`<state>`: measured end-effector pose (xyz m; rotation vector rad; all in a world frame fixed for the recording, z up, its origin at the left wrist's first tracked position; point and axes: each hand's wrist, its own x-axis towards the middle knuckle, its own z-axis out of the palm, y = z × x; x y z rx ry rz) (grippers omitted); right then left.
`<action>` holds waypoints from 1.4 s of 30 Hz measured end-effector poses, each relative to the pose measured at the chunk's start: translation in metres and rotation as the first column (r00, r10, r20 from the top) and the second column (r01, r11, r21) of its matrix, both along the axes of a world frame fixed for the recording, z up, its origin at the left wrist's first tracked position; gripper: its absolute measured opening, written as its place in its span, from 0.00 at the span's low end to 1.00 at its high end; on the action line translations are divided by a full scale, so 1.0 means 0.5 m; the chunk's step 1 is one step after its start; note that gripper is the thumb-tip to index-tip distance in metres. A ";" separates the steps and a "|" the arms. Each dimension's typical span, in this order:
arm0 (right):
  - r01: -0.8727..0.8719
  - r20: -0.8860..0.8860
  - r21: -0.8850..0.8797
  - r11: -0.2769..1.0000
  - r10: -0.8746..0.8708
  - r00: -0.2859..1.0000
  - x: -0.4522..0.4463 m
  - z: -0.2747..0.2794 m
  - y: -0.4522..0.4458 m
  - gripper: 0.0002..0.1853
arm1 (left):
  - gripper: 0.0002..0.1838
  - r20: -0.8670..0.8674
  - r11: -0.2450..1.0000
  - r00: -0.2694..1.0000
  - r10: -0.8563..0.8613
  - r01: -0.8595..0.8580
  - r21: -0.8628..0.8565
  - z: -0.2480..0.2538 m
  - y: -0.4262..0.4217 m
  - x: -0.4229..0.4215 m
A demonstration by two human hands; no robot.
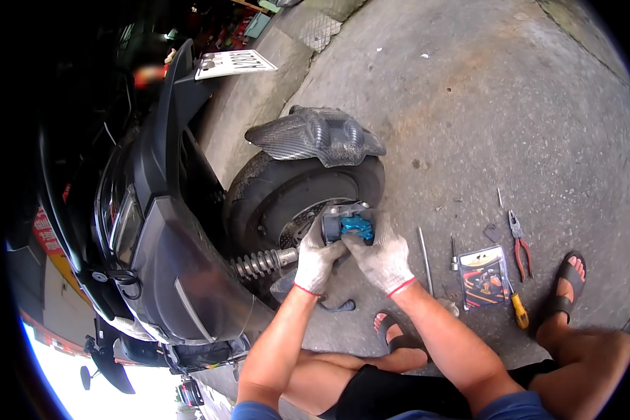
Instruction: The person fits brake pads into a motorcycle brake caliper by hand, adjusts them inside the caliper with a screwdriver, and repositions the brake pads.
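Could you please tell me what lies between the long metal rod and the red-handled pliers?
The head view shows a slim metal tool, a printed package and a small dark piece lying between the rod and the pliers.

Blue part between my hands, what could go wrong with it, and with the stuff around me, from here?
The blue part could slip, since thick gloves may dull the feel in your left hand and right hand. The small metal bits lie loose on the ground and might get kicked away. The screwdriver lies near your open sandal; you could step on it.
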<state>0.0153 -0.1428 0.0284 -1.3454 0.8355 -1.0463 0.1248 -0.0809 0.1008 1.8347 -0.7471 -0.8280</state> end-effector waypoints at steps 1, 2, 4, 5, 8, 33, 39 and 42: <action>0.027 0.005 0.024 0.999 -0.027 1.000 0.004 0.000 0.007 0.27 | 0.38 0.003 1.000 1.000 -0.007 0.007 0.001 -0.001 0.000 0.001; 0.099 0.012 -0.003 0.995 -0.099 0.995 0.007 0.001 0.012 0.24 | 0.38 0.004 1.000 1.000 -0.015 0.015 -0.002 -0.002 0.000 0.001; 0.123 0.014 -0.010 0.992 -0.123 0.992 0.004 0.008 0.015 0.23 | 0.32 0.001 0.999 0.999 -0.035 0.035 -0.025 -0.008 0.005 0.009; 0.140 0.013 -0.019 0.990 -0.139 0.990 0.003 0.010 0.017 0.23 | 0.32 0.005 0.999 0.999 -0.039 0.039 -0.023 -0.010 0.007 0.010; 0.169 0.002 -0.015 0.985 -0.169 0.986 0.006 0.013 0.023 0.24 | 0.37 -0.009 0.999 1.000 -0.013 0.012 -0.034 -0.011 0.005 0.005; -0.357 0.356 0.329 0.874 0.235 0.904 -0.018 -0.011 -0.017 0.19 | 0.33 -0.130 0.998 0.991 -0.025 0.018 -0.053 -0.001 0.004 0.008; -0.237 0.326 0.429 0.872 0.095 0.940 0.000 0.010 0.000 0.19 | 0.32 -0.139 0.998 0.990 -0.006 -0.004 -0.070 0.001 0.005 0.000; -0.097 0.244 0.363 0.927 0.006 0.970 0.005 0.017 0.011 0.18 | 0.31 -0.100 0.999 0.995 -0.011 0.006 -0.049 0.003 0.006 -0.001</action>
